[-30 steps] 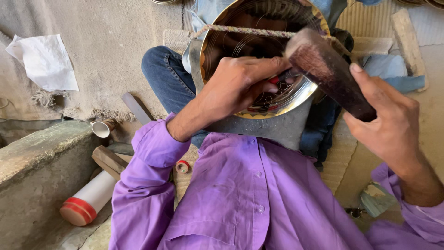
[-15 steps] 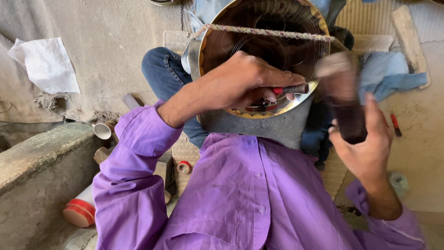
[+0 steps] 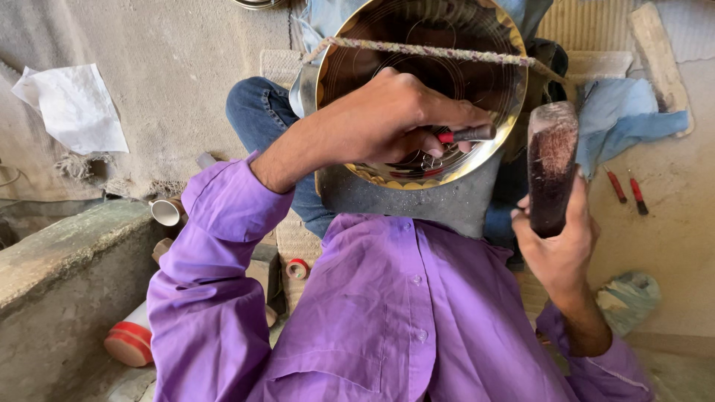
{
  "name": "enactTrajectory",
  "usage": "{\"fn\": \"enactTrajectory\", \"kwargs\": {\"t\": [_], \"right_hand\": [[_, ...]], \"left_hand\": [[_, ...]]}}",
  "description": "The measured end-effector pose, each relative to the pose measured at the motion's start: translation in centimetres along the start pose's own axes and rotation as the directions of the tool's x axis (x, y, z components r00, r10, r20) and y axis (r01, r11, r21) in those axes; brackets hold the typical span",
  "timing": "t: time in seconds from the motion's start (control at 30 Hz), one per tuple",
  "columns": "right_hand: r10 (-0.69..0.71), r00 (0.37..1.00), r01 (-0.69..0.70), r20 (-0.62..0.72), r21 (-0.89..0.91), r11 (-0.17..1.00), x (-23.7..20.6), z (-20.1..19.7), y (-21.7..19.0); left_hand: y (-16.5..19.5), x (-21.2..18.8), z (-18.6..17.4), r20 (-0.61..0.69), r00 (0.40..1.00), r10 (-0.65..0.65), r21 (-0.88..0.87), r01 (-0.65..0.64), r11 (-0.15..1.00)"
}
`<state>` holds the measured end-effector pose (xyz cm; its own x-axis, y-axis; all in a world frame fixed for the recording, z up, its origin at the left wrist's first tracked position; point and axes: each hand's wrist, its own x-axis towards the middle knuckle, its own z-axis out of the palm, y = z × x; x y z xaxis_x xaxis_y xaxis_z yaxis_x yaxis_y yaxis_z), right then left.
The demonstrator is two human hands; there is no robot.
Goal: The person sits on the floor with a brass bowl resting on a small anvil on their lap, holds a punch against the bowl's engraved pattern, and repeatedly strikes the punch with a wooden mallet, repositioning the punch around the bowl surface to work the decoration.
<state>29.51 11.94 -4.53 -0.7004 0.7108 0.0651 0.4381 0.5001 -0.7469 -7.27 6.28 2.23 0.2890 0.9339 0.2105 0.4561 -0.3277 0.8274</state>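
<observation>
While the brass plate (image 3: 477,82) leans against my knees under a twisted cord (image 3: 432,50), I am at the engraving step. My left hand (image 3: 387,123) is closed around a red-handled chisel (image 3: 465,135) set on the lower rim. My right hand (image 3: 558,238) grips a wooden mallet (image 3: 553,167), raised just beside. Next, I judge, comes a square, light blow on the chisel's end.

White paper sheet (image 3: 74,108) spread on grey carpet (image 3: 171,67); small cup (image 3: 165,212) tipped beside concrete ledge (image 3: 67,257); two red-handled tools (image 3: 625,190) laid on floor.
</observation>
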Motion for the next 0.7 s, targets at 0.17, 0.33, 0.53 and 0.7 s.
{"fn": "enactTrajectory", "kwargs": {"t": [0.17,0.33,0.53,0.7], "right_hand": [[0.109,0.984,-0.063,-0.14,0.301,0.952,-1.3,-0.4,0.9],[-0.07,0.992,0.085,-0.108,0.135,0.987,-0.6,-0.7,0.9],[-0.062,0.996,0.067,-0.056,0.083,0.994,1.9,-1.0,-0.7],[-0.073,0.997,0.071,0.028,0.079,0.994,4.5,-2.4,-1.9]], "left_hand": [[-0.5,0.3,-0.4,0.102,0.993,0.055,-0.055,-0.05,0.997],[-0.7,0.6,-0.5,0.122,0.981,0.149,-0.057,-0.143,0.988],[0.0,-0.5,0.2,0.079,0.996,0.04,0.039,-0.044,0.998],[0.9,-1.9,1.4,-0.16,0.984,-0.083,0.105,0.101,0.989]]}}
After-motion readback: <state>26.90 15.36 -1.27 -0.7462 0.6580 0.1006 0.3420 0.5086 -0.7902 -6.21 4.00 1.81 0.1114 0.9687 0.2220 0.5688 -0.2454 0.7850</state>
